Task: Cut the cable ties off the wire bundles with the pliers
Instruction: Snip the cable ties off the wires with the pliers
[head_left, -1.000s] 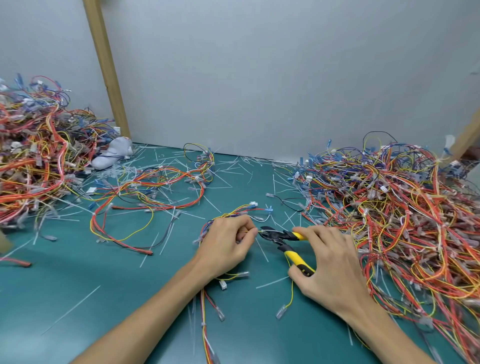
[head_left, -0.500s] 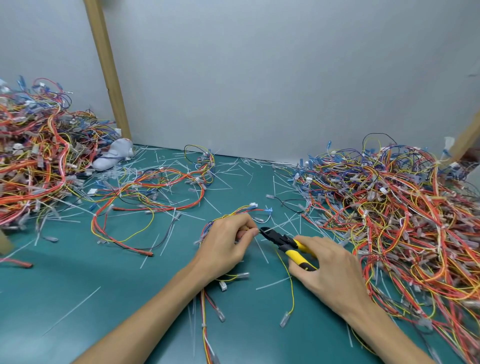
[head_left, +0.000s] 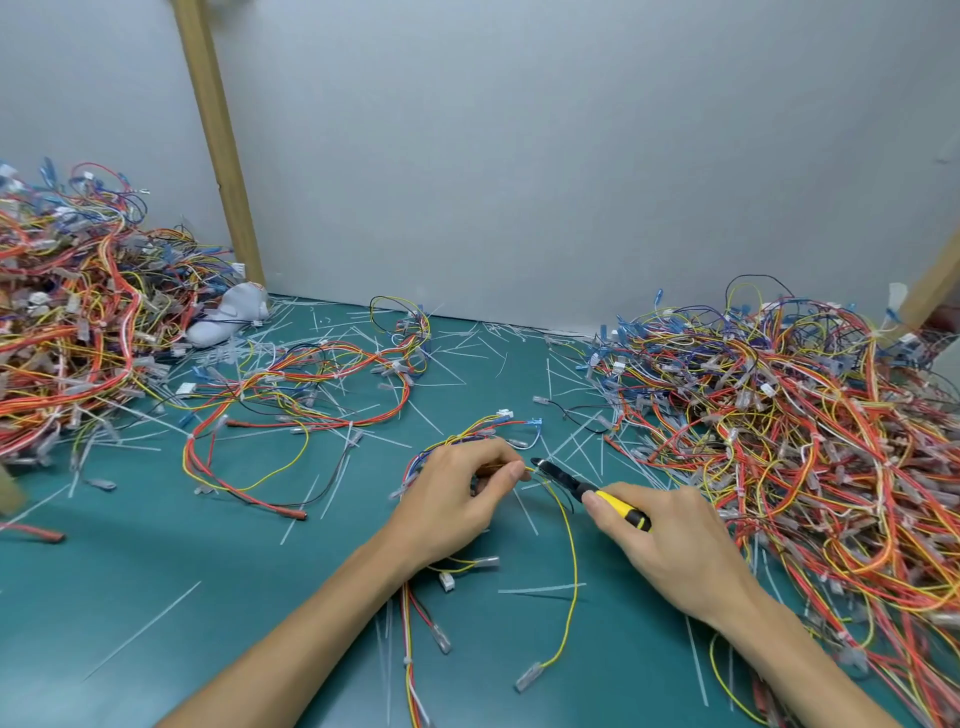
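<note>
My left hand (head_left: 457, 493) pinches a small wire bundle (head_left: 483, 426) on the green table, thumb and fingers curled round its strands. My right hand (head_left: 670, 540) grips the yellow-and-black pliers (head_left: 597, 493) by the handles. The black jaws point left and touch the wires right at my left thumb tip. A loose yellow wire (head_left: 571, 571) from the same bundle curves down between my hands to a clear connector. The cable tie at the jaws is too small to make out.
A big tangle of red, orange and yellow wires (head_left: 779, 441) fills the right side, another pile (head_left: 67, 332) the left. A looser bundle (head_left: 291, 395) lies mid-left. Cut white tie pieces (head_left: 457, 353) litter the table (head_left: 156, 571). A grey cloth (head_left: 228, 312) sits by a wooden post (head_left: 218, 140).
My right hand has slid back and lower along the pliers' handles, and the pliers have tilted so the jaws point up-left at the bundle. My left hand has stayed put.
</note>
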